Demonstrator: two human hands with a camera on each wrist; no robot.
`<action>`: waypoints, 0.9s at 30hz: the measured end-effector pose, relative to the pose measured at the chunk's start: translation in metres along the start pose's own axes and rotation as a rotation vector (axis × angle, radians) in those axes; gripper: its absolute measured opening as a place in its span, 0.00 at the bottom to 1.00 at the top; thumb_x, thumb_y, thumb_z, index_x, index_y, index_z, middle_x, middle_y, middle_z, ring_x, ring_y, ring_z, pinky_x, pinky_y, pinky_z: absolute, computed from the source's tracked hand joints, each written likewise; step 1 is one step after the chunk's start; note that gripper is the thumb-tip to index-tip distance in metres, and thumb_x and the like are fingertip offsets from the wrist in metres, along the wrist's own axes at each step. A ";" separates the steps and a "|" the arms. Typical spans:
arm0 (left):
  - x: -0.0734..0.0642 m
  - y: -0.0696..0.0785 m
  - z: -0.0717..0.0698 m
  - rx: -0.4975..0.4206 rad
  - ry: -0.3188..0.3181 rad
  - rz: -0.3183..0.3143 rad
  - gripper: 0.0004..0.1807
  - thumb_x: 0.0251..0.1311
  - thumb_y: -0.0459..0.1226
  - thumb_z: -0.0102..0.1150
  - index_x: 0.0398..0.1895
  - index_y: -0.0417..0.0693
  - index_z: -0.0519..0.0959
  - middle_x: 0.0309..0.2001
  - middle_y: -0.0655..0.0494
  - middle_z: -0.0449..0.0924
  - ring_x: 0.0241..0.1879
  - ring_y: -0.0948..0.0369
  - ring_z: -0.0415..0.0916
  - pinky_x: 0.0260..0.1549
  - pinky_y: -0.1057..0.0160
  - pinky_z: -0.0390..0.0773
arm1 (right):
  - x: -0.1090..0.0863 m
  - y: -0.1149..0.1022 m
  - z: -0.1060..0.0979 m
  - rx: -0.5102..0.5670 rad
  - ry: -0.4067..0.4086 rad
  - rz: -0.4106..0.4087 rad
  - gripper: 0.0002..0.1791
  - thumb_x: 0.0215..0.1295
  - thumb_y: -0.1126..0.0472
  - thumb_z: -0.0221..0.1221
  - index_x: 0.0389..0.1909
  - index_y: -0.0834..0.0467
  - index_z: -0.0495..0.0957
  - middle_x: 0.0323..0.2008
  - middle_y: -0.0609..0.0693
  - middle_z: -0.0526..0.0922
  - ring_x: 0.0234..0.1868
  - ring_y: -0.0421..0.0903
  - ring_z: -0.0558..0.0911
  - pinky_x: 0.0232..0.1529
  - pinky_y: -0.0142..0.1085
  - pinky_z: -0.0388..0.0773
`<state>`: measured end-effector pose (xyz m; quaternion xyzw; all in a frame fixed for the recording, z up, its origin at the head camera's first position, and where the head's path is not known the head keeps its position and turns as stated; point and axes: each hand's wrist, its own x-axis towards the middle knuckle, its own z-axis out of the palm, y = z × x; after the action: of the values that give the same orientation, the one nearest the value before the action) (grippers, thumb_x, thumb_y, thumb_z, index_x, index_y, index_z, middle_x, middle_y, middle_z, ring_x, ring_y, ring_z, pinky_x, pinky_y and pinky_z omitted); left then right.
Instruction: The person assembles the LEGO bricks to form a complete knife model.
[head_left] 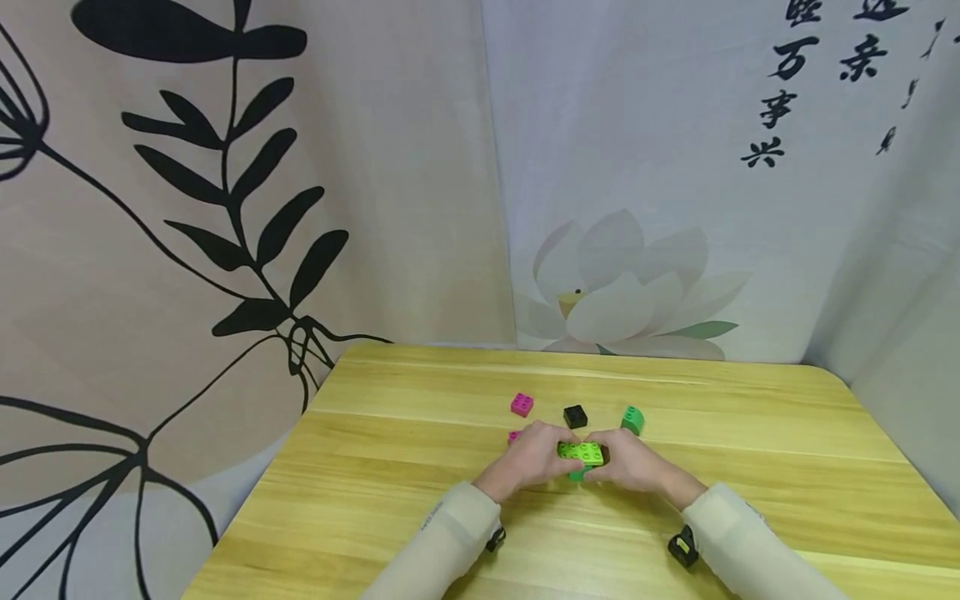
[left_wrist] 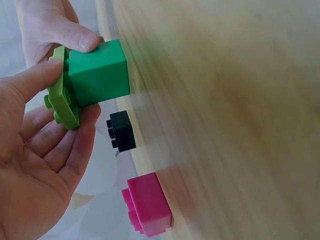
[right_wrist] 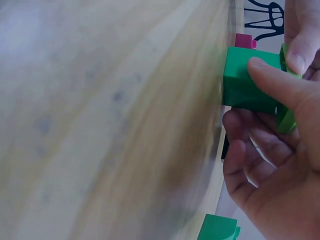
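Observation:
Both hands meet low over the table around two toy building bricks. A flat lime-green brick (head_left: 583,452) sits on top of a taller green brick (left_wrist: 100,72), slightly skewed against it in the left wrist view. My left hand (head_left: 536,454) grips the lime brick, thumb on its studded face and fingers at its far edge. The right hand (head_left: 630,460) holds the green brick, its thumb (right_wrist: 272,77) laid along one side and fingers curled beneath. Just beyond the hands sits a black brick (head_left: 575,417).
A pink brick (head_left: 522,405) stands on the wooden table (head_left: 420,467) at the back left, and a second pink brick (head_left: 513,437) peeks out beside the left hand. Another green brick (head_left: 632,420) is behind the right hand. A printed curtain (head_left: 420,208) hangs behind the table.

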<state>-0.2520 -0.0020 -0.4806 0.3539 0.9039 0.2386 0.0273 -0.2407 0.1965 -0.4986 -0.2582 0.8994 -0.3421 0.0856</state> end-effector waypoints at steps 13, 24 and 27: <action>-0.001 0.007 -0.002 0.036 0.017 -0.045 0.20 0.51 0.46 0.70 0.47 0.50 0.83 0.39 0.62 0.84 0.20 0.74 0.68 0.20 0.78 0.68 | 0.002 0.003 0.000 0.001 -0.007 -0.005 0.15 0.52 0.56 0.70 0.39 0.54 0.79 0.29 0.39 0.78 0.26 0.36 0.74 0.27 0.31 0.73; 0.000 0.005 -0.001 0.034 -0.014 -0.033 0.20 0.53 0.45 0.69 0.48 0.50 0.83 0.40 0.62 0.83 0.21 0.74 0.68 0.21 0.78 0.68 | 0.002 0.003 0.000 -0.009 -0.009 -0.019 0.13 0.52 0.57 0.70 0.37 0.53 0.78 0.28 0.39 0.78 0.26 0.37 0.74 0.26 0.31 0.74; 0.001 0.003 -0.001 0.014 -0.033 -0.040 0.20 0.53 0.45 0.69 0.49 0.50 0.82 0.40 0.63 0.83 0.22 0.73 0.69 0.21 0.77 0.68 | 0.002 0.002 0.000 -0.020 -0.002 -0.018 0.13 0.52 0.56 0.70 0.36 0.53 0.78 0.28 0.39 0.78 0.26 0.37 0.74 0.25 0.31 0.74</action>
<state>-0.2509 0.0006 -0.4784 0.3398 0.9119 0.2256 0.0445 -0.2433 0.1965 -0.4998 -0.2677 0.9003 -0.3336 0.0810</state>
